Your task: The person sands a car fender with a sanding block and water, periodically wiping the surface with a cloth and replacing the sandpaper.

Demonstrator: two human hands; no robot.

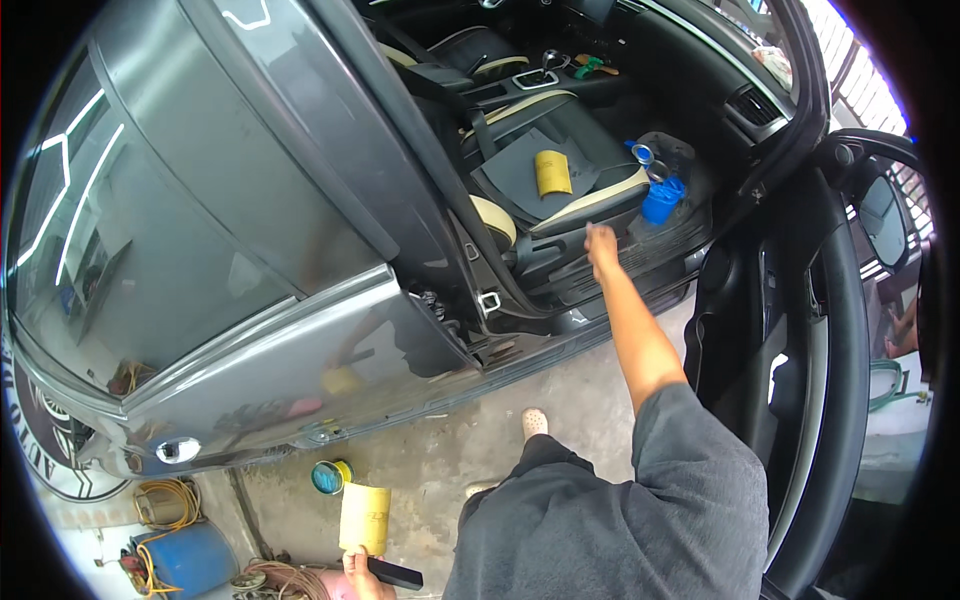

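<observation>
Low in the picture, my left hand (362,572) is closed on a curved yellow sheet of sandpaper (365,518) and a long black block (394,573). My right arm stretches through the open car doorway. At its end, my right hand (601,250) is over the door sill beside the front seat (575,115), with its fingers curled and nothing visible in them. A second yellow sandpaper sheet (553,174) lies on a dark grey sheet (520,172) on that seat, apart from my hand. A blue container (662,200) stands in the footwell, to the right of my right hand.
The open car door (835,330) is at my right, the closed rear door (250,380) at my left. A round tin (330,477) stands on the concrete floor (440,450). A blue tank (192,560) and coiled hose (170,502) are at lower left.
</observation>
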